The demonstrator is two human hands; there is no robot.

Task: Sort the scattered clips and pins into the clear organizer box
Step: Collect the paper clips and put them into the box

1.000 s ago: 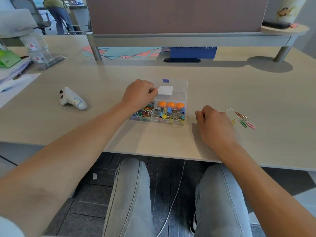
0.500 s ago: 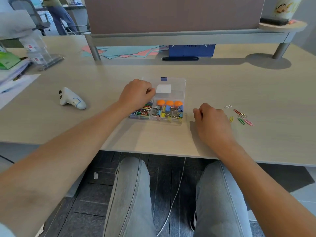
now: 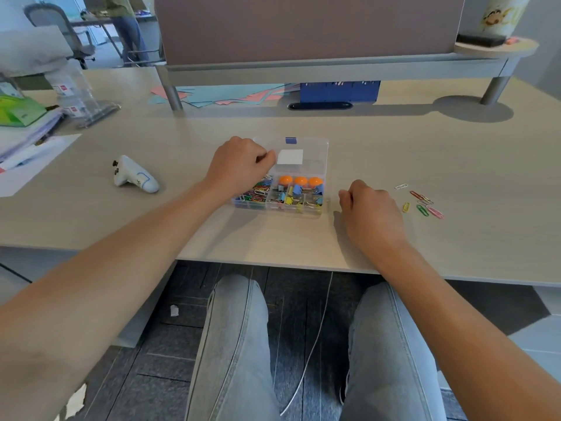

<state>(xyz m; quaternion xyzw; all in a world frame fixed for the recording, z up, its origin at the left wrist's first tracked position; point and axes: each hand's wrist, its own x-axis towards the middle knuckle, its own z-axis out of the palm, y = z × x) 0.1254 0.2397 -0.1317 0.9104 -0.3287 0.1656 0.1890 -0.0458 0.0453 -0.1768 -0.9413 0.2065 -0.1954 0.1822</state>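
Left hand (image 3: 239, 165): curled; we rest it at the left side of the organizer box (image 3: 315, 165), apparently to steady it; whether it grips the lid we cannot tell.
Right hand (image 3: 372, 208): fingers curled under on the desk (image 3: 455, 147) just right of the box; whether we pinch a clip we cannot tell.
Box: near the front edge, open, compartments filled.
Loose paper clips (image 3: 422, 202): beyond our right hand, toward the right edge, unsorted.
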